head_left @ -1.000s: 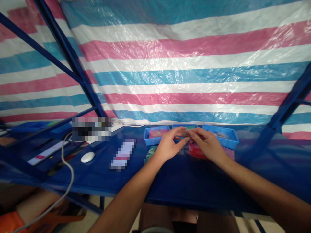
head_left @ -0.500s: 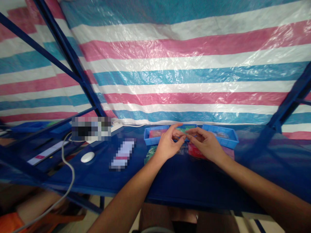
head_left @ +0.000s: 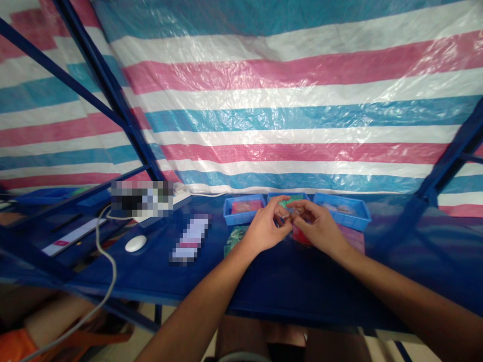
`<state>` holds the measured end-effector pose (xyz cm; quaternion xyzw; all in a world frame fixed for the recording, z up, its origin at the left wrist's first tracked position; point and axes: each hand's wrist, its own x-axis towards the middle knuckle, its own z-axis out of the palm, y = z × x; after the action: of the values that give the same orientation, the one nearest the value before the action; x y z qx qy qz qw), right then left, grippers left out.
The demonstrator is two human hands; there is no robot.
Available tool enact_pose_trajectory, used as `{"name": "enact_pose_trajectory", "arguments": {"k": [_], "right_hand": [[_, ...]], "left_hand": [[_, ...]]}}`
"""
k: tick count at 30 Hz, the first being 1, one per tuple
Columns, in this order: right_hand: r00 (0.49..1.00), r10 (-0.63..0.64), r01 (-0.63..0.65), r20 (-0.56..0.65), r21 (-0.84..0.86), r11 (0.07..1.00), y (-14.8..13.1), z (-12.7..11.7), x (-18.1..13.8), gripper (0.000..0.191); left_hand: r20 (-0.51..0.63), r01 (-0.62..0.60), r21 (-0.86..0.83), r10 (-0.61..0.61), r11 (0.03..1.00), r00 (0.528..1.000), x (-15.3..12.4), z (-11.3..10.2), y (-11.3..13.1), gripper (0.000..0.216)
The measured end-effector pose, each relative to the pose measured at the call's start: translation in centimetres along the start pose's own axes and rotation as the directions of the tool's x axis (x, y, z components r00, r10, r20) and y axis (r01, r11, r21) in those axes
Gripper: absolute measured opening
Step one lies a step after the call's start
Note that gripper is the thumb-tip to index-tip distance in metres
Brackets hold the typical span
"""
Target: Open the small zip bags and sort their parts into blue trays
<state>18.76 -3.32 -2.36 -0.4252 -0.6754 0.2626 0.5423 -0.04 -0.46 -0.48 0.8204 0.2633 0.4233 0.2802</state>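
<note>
Surface (head_left: 302, 289): bare along my near edge, room on both sides.
Hands: left hand (head_left: 266, 227) and right hand (head_left: 320, 226) both pinch one small piece (head_left: 287, 214) just above the surface.
Trays (head_left: 237, 218): three, blue, in a row behind.

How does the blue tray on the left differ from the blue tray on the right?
The left tray holds reddish pieces; the right tray holds paler, greyish ones. The left tray sits square to the view, while the right tray lies skewed and looks longer. Both are shallow blue bins at the back of the table.
</note>
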Motion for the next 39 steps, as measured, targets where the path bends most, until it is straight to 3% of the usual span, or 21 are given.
{"name": "enact_pose_trajectory", "arguments": {"k": [3,8,13,17,26,28,30,33,39], "right_hand": [[0.999,-0.030,0.031,0.011,-0.057,0.998,-0.1,0.0,-0.1,0.033],[0.998,-0.057,0.057,0.000,0.016,0.998,0.0,0.3,0.1,0.034],[1.000,0.000,-0.001,0.009,0.051,0.999,0.6,-0.2,0.2,0.026],[0.999,0.048,-0.049,0.012,0.137,0.989,0.4,-0.6,0.5,0.025],[0.994,0.071,-0.058,-0.084,0.147,0.987,0.7,-0.9,1.0,0.031],[0.990,0.052,-0.044,-0.133,0.064,0.997,0.9,-1.1,0.9,0.029],[0.986,-0.011,-0.002,-0.167,-0.078,0.997,0.9,-1.2,0.8,0.028],[0.985,-0.111,0.077,-0.135,-0.235,0.969,0.4,-1.2,0.6,0.029],[0.983,-0.185,0.176,-0.011,-0.251,0.952,-0.7,-0.8,0.2,0.037]], "left_hand": [[-0.013,-0.002,0.035,0.002,0.999,1.000,0.0,0.1,0.0,0.058],[-0.048,-0.012,0.081,0.016,0.997,0.999,0.1,-0.3,-0.2,0.060],[-0.050,-0.042,0.159,0.051,0.986,0.997,0.0,-0.6,-0.1,0.039],[-0.065,-0.029,0.167,0.040,0.986,0.997,0.0,-0.7,0.1,0.035],[-0.214,-0.022,0.212,0.068,0.977,0.974,0.3,-0.9,-0.2,0.032],[-0.194,0.013,0.165,0.019,0.986,0.981,0.3,-1.0,-0.3,0.035],[-0.093,0.066,0.028,-0.063,0.997,0.994,0.3,-0.8,-0.3,0.041],[0.023,0.102,-0.149,-0.100,0.984,0.995,0.3,-0.5,-0.1,0.043],[-0.115,0.157,-0.243,-0.189,0.957,0.975,0.7,-0.5,-0.9,0.030]]}}
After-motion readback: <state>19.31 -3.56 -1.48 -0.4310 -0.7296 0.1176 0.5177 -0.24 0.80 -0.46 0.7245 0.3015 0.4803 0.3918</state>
